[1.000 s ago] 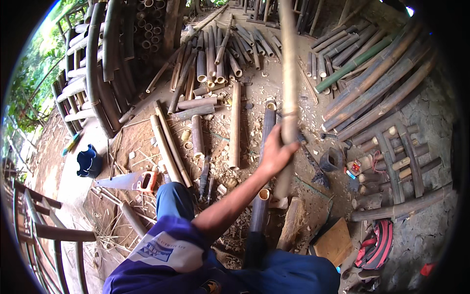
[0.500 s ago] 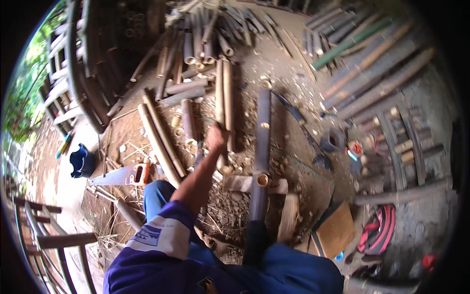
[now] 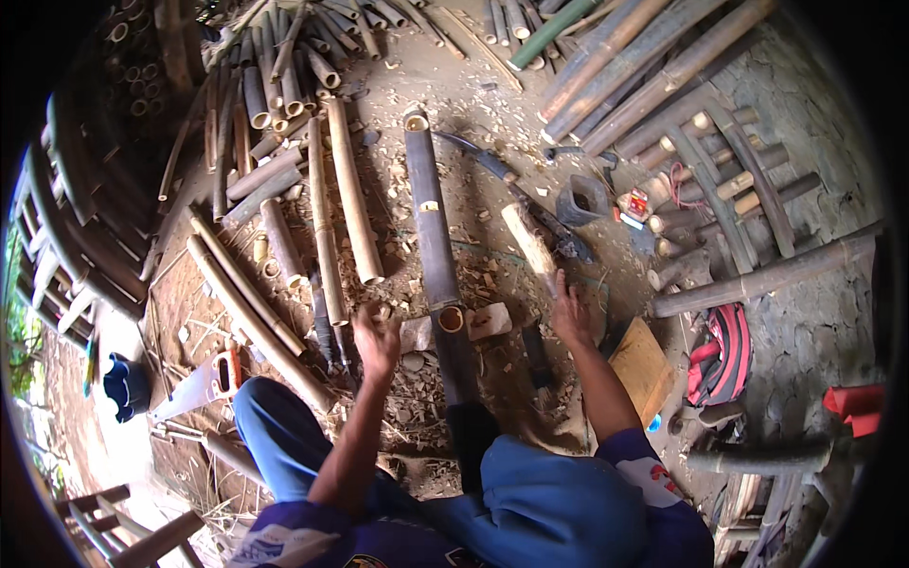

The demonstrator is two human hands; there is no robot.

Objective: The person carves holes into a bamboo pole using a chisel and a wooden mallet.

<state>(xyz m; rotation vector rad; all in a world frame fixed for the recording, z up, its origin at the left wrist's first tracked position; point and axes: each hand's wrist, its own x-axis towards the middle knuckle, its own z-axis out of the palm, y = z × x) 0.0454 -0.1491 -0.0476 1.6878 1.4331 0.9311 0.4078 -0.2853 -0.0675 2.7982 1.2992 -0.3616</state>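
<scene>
My right hand (image 3: 570, 317) is closed around the near end of a rough pale wooden club (image 3: 528, 239), raised to the right of a dark bamboo pole (image 3: 437, 218). That pole has cut holes along its top and runs from between my legs across a block (image 3: 490, 322). Left of it, my left hand (image 3: 377, 341) is empty, its fingers loosely bent and apart. Close by lie a pale bamboo pole (image 3: 324, 227) and a second pale pole (image 3: 352, 194). A dark-handled tool (image 3: 327, 336) lies just left of this hand, and another dark handle (image 3: 538, 355) lies below the club.
A handsaw (image 3: 194, 390) and a dark blue container (image 3: 126, 386) are at the left. Bamboo lengths (image 3: 275, 80) are heaped at the back. On the right are a grey bucket (image 3: 584, 200), a bamboo frame (image 3: 729, 180), a brown board (image 3: 642, 364) and a red-black bag (image 3: 721, 355).
My left hand has let go of a pale bamboo pole and drawn back toward me. My right hand has come into view, holding the club that lay right of the dark pole. The view has shifted.
</scene>
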